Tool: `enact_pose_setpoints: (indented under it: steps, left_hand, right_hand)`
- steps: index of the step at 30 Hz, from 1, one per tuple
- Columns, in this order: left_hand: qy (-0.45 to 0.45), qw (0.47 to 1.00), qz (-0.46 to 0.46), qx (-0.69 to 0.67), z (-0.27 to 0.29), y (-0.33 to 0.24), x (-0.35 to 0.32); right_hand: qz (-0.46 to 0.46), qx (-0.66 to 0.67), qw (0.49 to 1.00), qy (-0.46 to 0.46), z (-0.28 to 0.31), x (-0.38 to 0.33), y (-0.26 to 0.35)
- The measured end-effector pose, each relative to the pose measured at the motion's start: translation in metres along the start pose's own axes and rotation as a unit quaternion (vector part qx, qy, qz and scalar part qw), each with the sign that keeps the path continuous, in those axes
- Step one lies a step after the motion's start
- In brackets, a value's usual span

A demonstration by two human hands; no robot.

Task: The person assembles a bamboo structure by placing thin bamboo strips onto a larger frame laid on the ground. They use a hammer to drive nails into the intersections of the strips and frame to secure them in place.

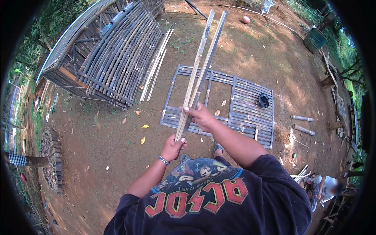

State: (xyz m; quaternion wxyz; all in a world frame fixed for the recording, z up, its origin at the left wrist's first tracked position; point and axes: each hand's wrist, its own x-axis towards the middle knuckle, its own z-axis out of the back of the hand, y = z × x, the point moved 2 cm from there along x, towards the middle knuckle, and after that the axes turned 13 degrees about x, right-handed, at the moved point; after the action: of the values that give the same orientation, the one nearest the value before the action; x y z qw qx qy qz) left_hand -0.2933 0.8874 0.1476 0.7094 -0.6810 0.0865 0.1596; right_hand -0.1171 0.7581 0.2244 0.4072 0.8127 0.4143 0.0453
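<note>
Two long split bamboo strips [194,79] point away from me, pressed together at the near end and spreading apart toward the far end. My left hand [172,147] is closed around their near end, with a bracelet on its wrist. Further up, my right hand [199,116] grips both strips, its thumb across the top. Under and beyond them on the ground lies a bamboo slat panel [253,106], its right part closely slatted and its left part largely an open frame. A crumpled black object [264,100] rests on the slats.
At the far left stands a bamboo bench [121,53] with plastic bottles on it; pale strips [158,64] lie beside it. Two short bamboo pieces [303,125] lie right of the panel. A co-worker [324,188] is at the lower right, near more strips. A green drum [314,39] stands far right.
</note>
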Motion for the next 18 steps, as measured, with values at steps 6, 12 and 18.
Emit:
enact_pose_setpoints:
  steps: [6,12,18]
  left_hand:
    - [-0.244,0.868,-0.149,0.407,0.019,-0.01,-0.015]
    - [-0.253,0.819,-0.158,0.491,0.026,-0.03,-0.025]
    - [-0.272,0.802,-0.142,0.512,0.029,-0.015,-0.034]
  right_hand:
    - [0.03,0.052,0.998,-0.026,0.0,-0.004,0.015]
    - [0.02,0.137,0.99,-0.019,0.003,-0.012,0.006]
    - [-0.023,0.165,0.986,-0.013,0.014,-0.02,-0.007]
